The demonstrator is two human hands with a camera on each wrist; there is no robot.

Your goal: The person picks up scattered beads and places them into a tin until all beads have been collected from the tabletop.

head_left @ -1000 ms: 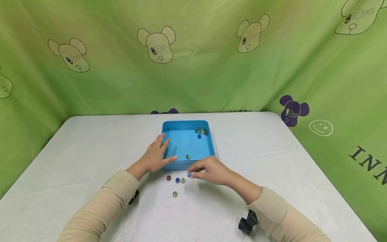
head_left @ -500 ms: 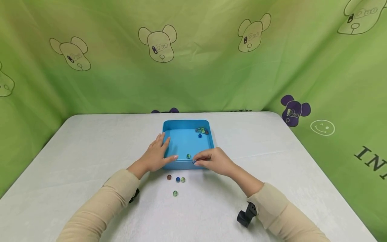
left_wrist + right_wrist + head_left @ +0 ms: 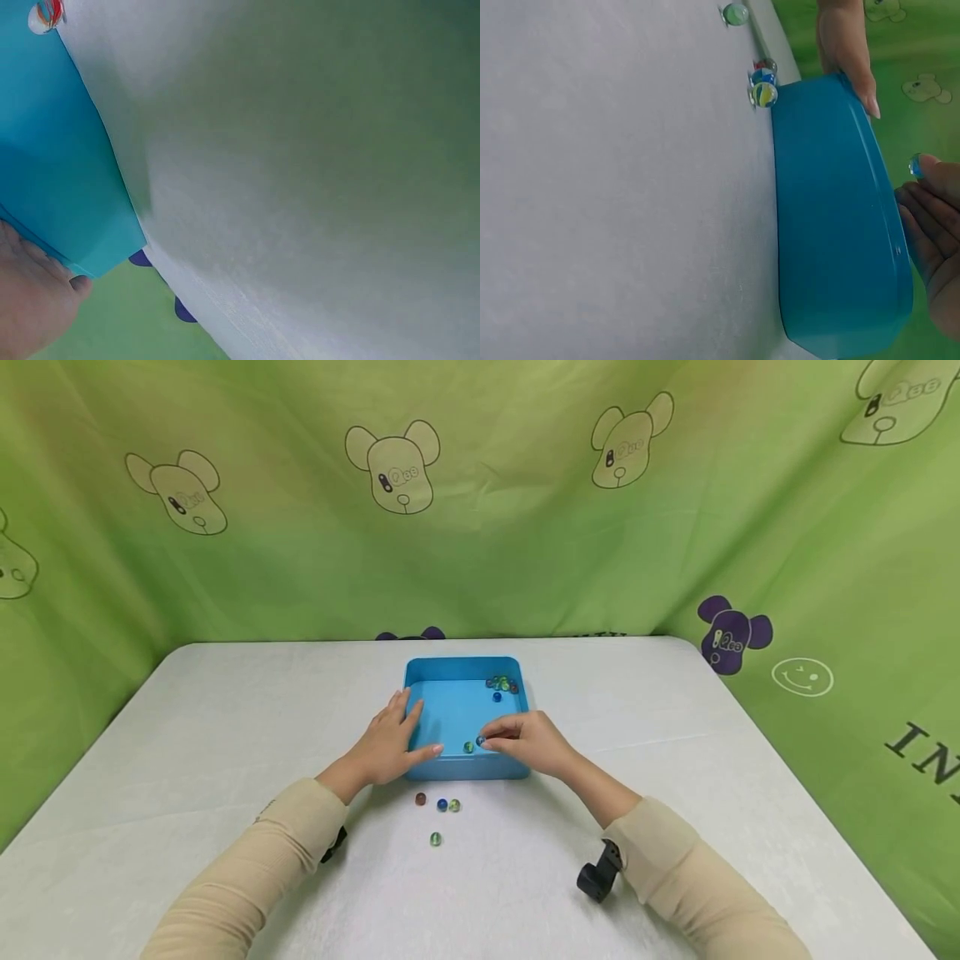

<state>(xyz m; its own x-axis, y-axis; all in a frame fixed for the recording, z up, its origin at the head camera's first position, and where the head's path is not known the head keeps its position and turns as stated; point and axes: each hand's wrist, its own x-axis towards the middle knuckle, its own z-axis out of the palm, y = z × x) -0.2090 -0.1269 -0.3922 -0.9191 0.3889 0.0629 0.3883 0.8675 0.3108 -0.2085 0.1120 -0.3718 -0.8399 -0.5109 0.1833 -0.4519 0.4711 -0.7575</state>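
My right hand (image 3: 536, 745) pinches a blue glass marble (image 3: 481, 741) between thumb and fingertips, just inside the near edge of a blue square box (image 3: 465, 768). The right wrist view shows this marble (image 3: 915, 165) above the rim. My left hand (image 3: 384, 747) lies over the box's left side with fingers spread and thumb along the near rim. Inside the box, a green marble (image 3: 468, 747) sits by the near wall. A dark blue marble (image 3: 497, 697) and a cluster of marbles (image 3: 501, 683) lie towards the far right corner.
On the white table (image 3: 637, 718) in front of the box lie a brown marble (image 3: 421, 799), a blue marble (image 3: 442, 805), a yellow-green marble (image 3: 454, 806) and a green marble (image 3: 436, 839). A green printed curtain (image 3: 510, 552) hangs behind the table.
My right hand has lifted the pinched marble from in front of the box, up and forward over the near rim. The left hand stays on the box.
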